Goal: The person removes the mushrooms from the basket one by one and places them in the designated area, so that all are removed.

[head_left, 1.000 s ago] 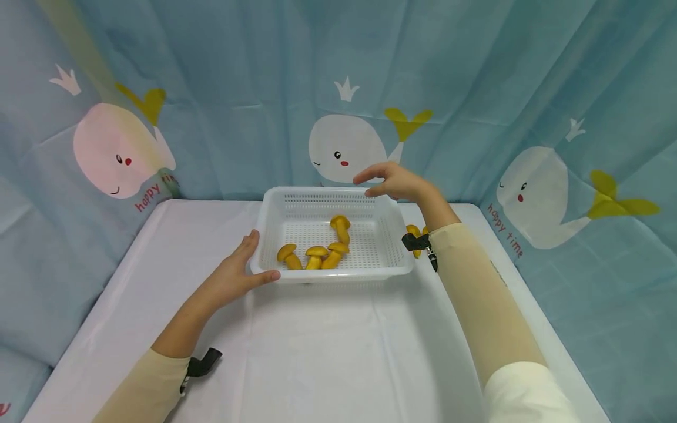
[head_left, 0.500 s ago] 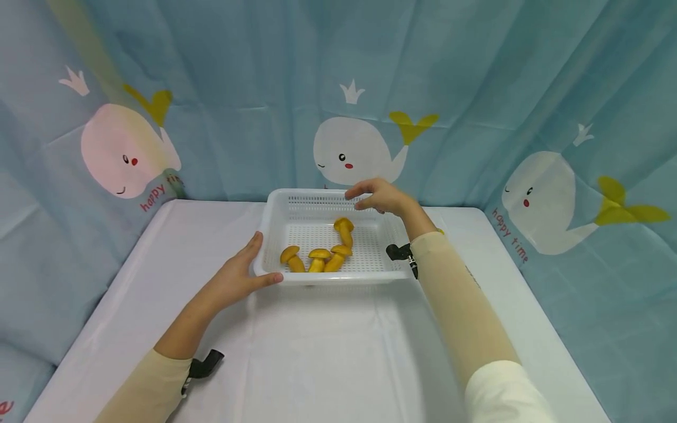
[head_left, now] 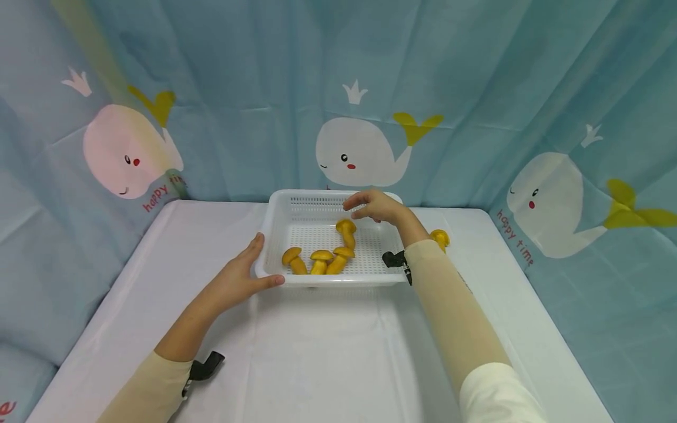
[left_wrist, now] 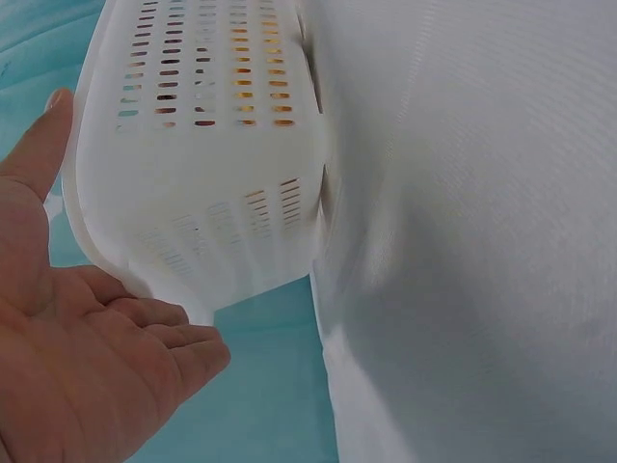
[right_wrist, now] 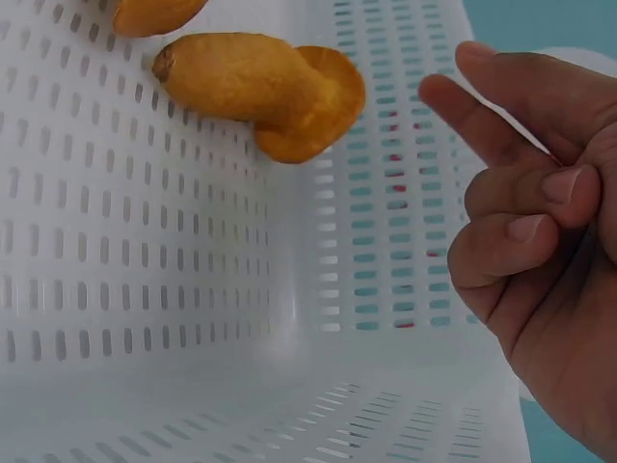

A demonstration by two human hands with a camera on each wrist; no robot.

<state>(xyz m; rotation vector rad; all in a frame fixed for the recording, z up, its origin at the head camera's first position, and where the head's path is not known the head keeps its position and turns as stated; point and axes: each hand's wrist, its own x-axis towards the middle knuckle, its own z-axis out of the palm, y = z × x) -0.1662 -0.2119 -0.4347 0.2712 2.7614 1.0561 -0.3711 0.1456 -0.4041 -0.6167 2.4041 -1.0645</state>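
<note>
A white plastic basket point(head_left: 328, 281) with slotted sides holds several yellow-brown mushrooms, among them one at the near left point(head_left: 294, 260). At its near left corner rests my left hand point(head_left: 237, 284), thumb along the front rim and fingers spread by the left side. The left wrist view shows that palm point(left_wrist: 87, 367) facing the basket wall. Over the basket's back right part hovers my right hand point(head_left: 376, 208), with nothing in its loosely bent fingers. Just in front of it lies one mushroom point(head_left: 347, 236), its cap towards the back wall; the right wrist view shows this mushroom point(right_wrist: 270, 92) apart from the fingers.
Beyond the basket's right side another mushroom point(head_left: 439, 238) lies on the table, partly hidden by the right forearm. A white cloth covers the table point(head_left: 317, 352). Blue curtains point(head_left: 238, 117) with whale prints stand close behind and at both sides.
My right hand has come down and slightly left over the basket, and its forearm has swung left. My left hand stays at the corner. The mushrooms in the basket lie as before.
</note>
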